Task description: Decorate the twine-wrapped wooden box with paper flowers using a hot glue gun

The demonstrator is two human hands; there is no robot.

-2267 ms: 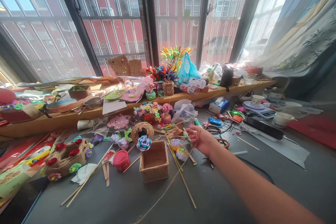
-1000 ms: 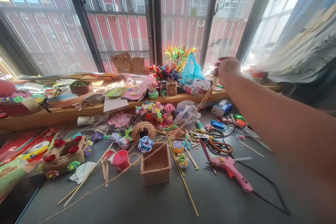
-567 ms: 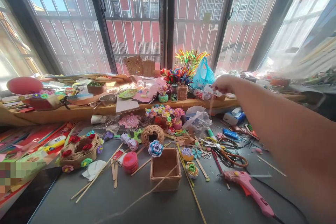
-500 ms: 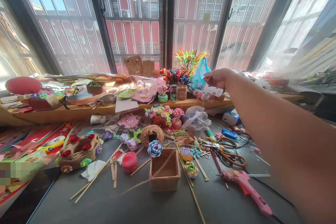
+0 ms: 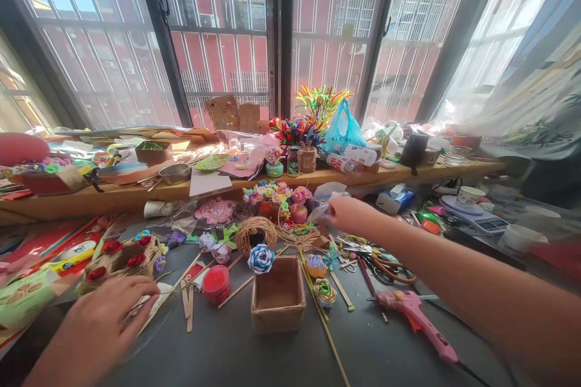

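My left hand [image 5: 106, 317] is low at the left, its fingers loosely bent and the thumb apart, with nothing visible in it. It is over a crumpled white tissue [image 5: 158, 296], beside a woven basket [image 5: 147, 257] with red roses. My right hand [image 5: 351, 216] reaches over the middle of the table with fingers drawn together, near a clear plastic bag [image 5: 324, 196]; what it holds, if anything, is hidden. Between the hands stands a square brown box [image 5: 278, 314] with a blue-and-white paper rose [image 5: 261, 259] at its back left corner. Behind it is a coil of twine [image 5: 245, 234].
A pink glue gun [image 5: 422, 323] with its cord lies on the right, by scissors [image 5: 394, 269]. A red round tub [image 5: 216, 284], wooden sticks [image 5: 189, 308] and paper flowers [image 5: 324, 291] surround the box. A crowded wooden ledge [image 5: 254, 183] runs under the windows.
My right hand has come down and left, away from the blue bag on the ledge. My left hand has entered at the lower left. The view has shifted slightly right.
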